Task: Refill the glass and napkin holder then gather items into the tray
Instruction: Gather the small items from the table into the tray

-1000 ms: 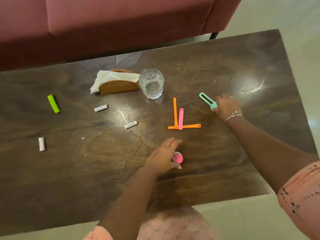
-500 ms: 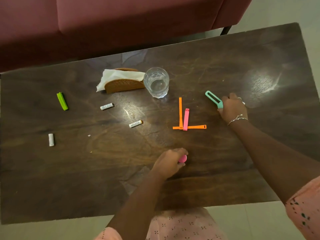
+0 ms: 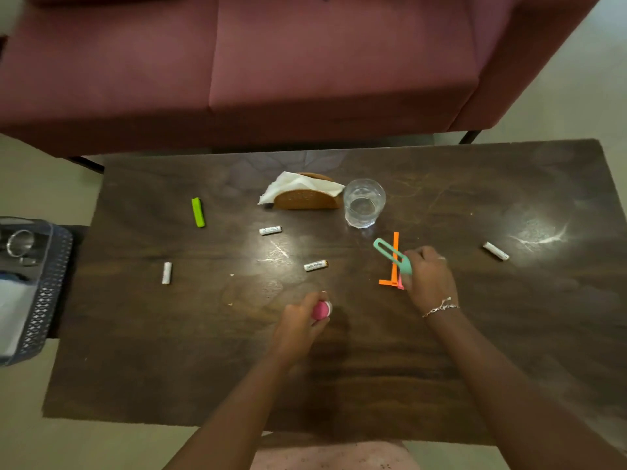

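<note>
- The left hand (image 3: 300, 325) is closed around a small pink-capped container (image 3: 321, 309) at the near centre of the counter (image 3: 373, 385).
- At two o'clock from it, the right hand (image 3: 429, 276) grips a teal clip (image 3: 390, 254) over the orange clips (image 3: 393, 262).
- Farther, at twelve o'clock, the glass (image 3: 364, 203) stands just beside the napkin holder (image 3: 307, 195).
- The tray (image 3: 51, 286) sits off the counter's edge at nine o'clock.
</note>
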`<action>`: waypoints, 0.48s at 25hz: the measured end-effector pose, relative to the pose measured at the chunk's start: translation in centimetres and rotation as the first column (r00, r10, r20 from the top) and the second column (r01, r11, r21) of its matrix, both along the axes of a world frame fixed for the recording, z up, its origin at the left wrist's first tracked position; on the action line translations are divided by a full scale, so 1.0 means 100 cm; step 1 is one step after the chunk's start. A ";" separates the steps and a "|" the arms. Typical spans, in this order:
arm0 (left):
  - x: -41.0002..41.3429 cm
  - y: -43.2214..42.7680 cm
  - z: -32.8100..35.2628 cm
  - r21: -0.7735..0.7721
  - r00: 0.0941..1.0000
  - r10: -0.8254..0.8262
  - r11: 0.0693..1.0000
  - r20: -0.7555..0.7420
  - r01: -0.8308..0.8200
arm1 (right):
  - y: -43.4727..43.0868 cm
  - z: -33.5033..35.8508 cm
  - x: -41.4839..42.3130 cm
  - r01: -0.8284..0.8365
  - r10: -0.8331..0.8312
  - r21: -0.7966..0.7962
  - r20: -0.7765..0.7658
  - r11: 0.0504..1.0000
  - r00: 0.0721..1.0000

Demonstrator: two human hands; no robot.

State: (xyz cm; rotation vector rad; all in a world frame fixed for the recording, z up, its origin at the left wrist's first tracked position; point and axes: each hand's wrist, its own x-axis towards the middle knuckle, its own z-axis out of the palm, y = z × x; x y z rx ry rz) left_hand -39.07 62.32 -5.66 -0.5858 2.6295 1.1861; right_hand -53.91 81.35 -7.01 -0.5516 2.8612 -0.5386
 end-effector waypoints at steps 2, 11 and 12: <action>0.020 -0.034 0.006 -0.024 1.000 0.004 1.000 -0.018 -0.005 | -0.032 0.012 0.024 -0.002 0.002 -0.015 -0.023 1.000 1.000; 0.106 -0.209 0.051 -0.118 0.995 -0.081 0.990 -0.057 0.073 | -0.189 0.065 0.119 -0.001 -0.001 -0.030 -0.083 1.000 0.997; 0.116 -0.226 0.057 -0.138 0.994 -0.090 0.987 -0.057 0.082 | -0.205 0.072 0.128 0.001 -0.004 -0.032 -0.087 0.999 0.996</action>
